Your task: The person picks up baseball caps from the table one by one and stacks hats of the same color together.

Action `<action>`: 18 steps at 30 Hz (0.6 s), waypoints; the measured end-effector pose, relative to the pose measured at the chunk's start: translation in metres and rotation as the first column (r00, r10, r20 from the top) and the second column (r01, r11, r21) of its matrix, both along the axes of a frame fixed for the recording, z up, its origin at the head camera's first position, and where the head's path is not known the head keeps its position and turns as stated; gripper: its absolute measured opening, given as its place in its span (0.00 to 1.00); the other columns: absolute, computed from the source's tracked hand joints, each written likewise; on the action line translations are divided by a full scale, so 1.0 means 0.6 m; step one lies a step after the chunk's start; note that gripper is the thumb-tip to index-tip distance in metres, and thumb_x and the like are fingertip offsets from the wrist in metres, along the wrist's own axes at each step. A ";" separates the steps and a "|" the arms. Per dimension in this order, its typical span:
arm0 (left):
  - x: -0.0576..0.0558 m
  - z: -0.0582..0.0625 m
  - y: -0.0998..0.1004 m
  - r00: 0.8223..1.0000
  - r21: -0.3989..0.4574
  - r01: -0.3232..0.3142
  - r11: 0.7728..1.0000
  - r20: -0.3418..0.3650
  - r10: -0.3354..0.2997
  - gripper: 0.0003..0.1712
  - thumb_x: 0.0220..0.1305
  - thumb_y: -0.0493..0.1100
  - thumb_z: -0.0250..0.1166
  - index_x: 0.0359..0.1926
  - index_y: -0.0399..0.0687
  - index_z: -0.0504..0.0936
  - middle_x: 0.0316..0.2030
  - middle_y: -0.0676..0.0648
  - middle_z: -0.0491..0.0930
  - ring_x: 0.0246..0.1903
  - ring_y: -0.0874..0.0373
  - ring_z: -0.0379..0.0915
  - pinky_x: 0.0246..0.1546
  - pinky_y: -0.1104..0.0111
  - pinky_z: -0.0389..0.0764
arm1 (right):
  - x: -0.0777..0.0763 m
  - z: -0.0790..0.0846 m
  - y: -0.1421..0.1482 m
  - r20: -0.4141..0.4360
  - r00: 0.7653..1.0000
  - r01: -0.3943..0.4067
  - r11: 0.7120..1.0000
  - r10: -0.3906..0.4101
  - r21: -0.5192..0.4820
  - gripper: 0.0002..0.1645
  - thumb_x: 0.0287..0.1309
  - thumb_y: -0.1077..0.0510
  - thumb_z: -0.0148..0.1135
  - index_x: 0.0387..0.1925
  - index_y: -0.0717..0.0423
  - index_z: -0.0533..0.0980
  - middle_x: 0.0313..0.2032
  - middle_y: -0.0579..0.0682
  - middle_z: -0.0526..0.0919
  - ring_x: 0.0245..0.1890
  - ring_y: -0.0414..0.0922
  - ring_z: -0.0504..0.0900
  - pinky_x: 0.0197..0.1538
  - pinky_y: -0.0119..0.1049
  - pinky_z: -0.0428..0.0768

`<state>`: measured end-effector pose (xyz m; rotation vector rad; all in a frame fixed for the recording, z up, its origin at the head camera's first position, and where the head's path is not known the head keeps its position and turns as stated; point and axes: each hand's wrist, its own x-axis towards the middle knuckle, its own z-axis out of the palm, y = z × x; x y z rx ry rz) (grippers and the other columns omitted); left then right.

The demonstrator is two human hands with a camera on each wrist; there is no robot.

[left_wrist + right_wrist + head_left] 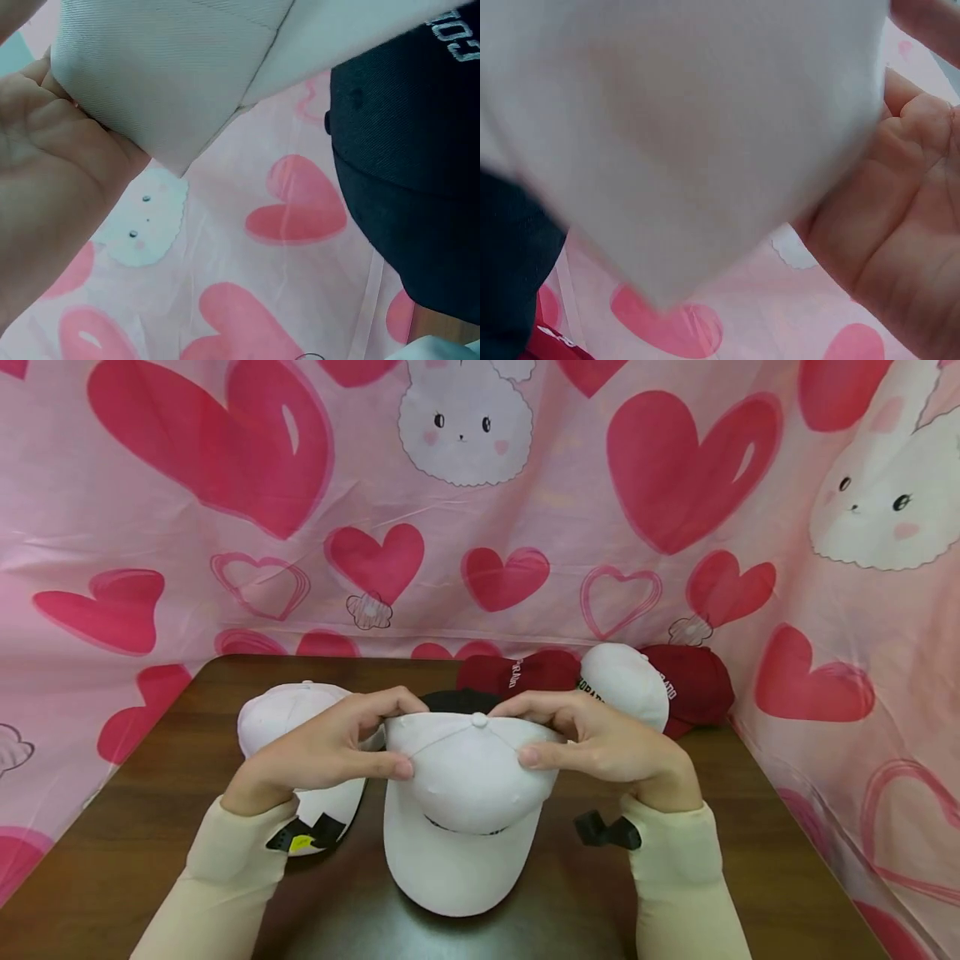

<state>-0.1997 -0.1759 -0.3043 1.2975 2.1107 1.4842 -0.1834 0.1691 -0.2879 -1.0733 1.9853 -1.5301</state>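
Note:
Both hands grip a white baseball cap [476, 785] in the middle of the head view, its brim pointing down toward me and its top button at the upper edge. My left hand [330, 747] holds the crown's left side, thumb on the front and fingers behind. On the opposite side my right hand [611, 745] pinches the crown the same way. The left wrist view shows the cap's white fabric [172, 67] against the left palm [60, 180]. Blurred white cloth [682, 142] fills much of the right wrist view beside the right palm [900, 217].
Behind the held cap is a black cap [461, 700], partly hidden. Another white cap [288, 714] lies left on the brown table [150, 827]. At the back right sit a red cap [551, 670], a white cap [626, 681] and another red cap [697, 685]. Heart-patterned cloth [375, 477] surrounds the table.

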 end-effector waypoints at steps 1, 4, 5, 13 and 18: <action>0.000 0.001 -0.004 1.000 0.009 -0.008 1.000 0.006 0.008 0.23 0.66 0.36 0.74 0.59 0.50 0.79 0.51 0.45 0.81 0.51 0.47 0.78 0.46 0.57 0.87 | -0.002 -0.001 0.000 -0.016 1.000 0.007 1.000 -0.007 0.005 0.26 0.70 0.64 0.66 0.67 0.52 0.76 0.56 0.55 0.85 0.55 0.57 0.83 0.53 0.50 0.87; -0.001 0.003 -0.020 0.999 0.045 -0.036 0.998 0.022 0.035 0.22 0.67 0.35 0.73 0.59 0.47 0.78 0.50 0.44 0.81 0.51 0.48 0.77 0.46 0.58 0.87 | -0.007 -0.001 0.003 -0.090 0.995 0.035 0.999 -0.034 0.014 0.28 0.67 0.65 0.68 0.67 0.50 0.76 0.57 0.52 0.85 0.55 0.56 0.83 0.54 0.49 0.86; -0.001 0.005 -0.026 0.998 0.059 -0.047 0.997 0.032 0.045 0.22 0.68 0.34 0.73 0.60 0.46 0.78 0.49 0.44 0.82 0.51 0.49 0.77 0.45 0.59 0.87 | -0.008 -0.001 0.003 -0.110 0.993 0.052 0.998 -0.050 0.017 0.30 0.66 0.65 0.69 0.67 0.49 0.76 0.57 0.51 0.85 0.55 0.55 0.83 0.54 0.48 0.86; 0.002 0.022 -0.080 0.987 0.094 -0.140 0.986 0.097 0.131 0.25 0.68 0.24 0.64 0.64 0.40 0.74 0.50 0.39 0.83 0.49 0.47 0.81 0.45 0.56 0.89 | -0.013 -0.011 -0.034 -0.181 0.962 0.201 0.979 -0.203 -0.028 0.33 0.64 0.63 0.75 0.67 0.44 0.76 0.55 0.48 0.83 0.52 0.51 0.82 0.52 0.44 0.86; 0.008 0.028 -0.120 0.971 0.096 -0.200 0.975 0.156 0.184 0.26 0.70 0.24 0.59 0.67 0.38 0.72 0.53 0.36 0.81 0.52 0.43 0.81 0.46 0.53 0.89 | -0.013 -0.022 -0.084 -0.187 0.954 0.224 0.972 -0.235 -0.078 0.32 0.64 0.62 0.74 0.67 0.45 0.75 0.56 0.47 0.82 0.51 0.50 0.83 0.55 0.44 0.83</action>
